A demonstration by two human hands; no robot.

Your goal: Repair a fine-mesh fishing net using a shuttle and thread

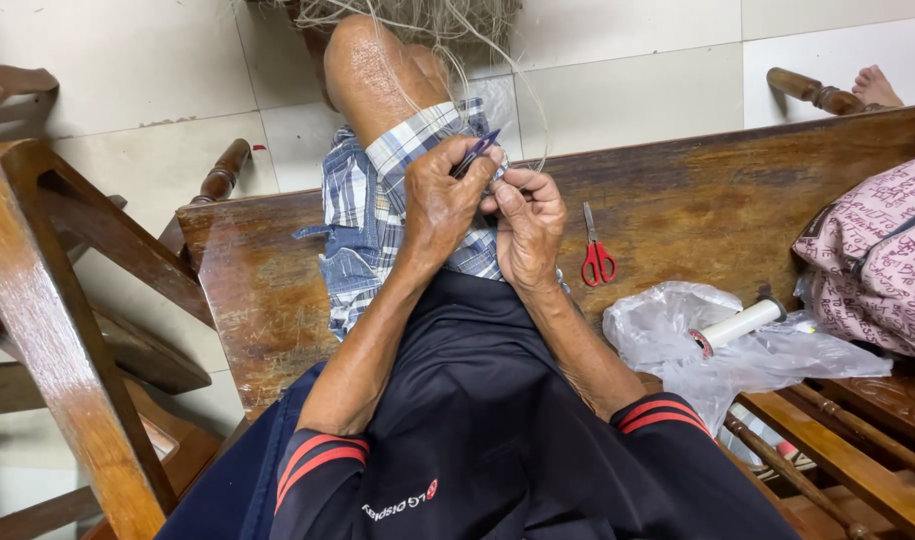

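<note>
Both hands are raised together over the bent knee, at about 12 o'clock from the body. One thin dark blue tool [476,153], shaped like a flat needle, is pinched in the fingers of the left hand [440,205], its tip pointing toward 1 o'clock. The right hand [529,225] is curled just beside it, fingertips closed as if on fine thread; what is pinched there cannot be told. Pale thin strands [523,110] are seen looping from the hands up to a tangle of netting [418,15] at 12 o'clock.

One knee [373,70] is propped on one worn wooden bench [698,200], with checked shorts [363,215] bunched below it.

Counted on the bench, at 3 o'clock from the hands: one pair of red-handled scissors [598,255], lying apart from the right hand; one white spool [740,323] resting on one crumpled clear plastic bag [658,330]; one pink printed bag [878,260] at the far right edge.

One wooden chair frame [48,300] is noted at 9 o'clock. One bare foot [875,85] of another person is seen at 2 o'clock.
</note>
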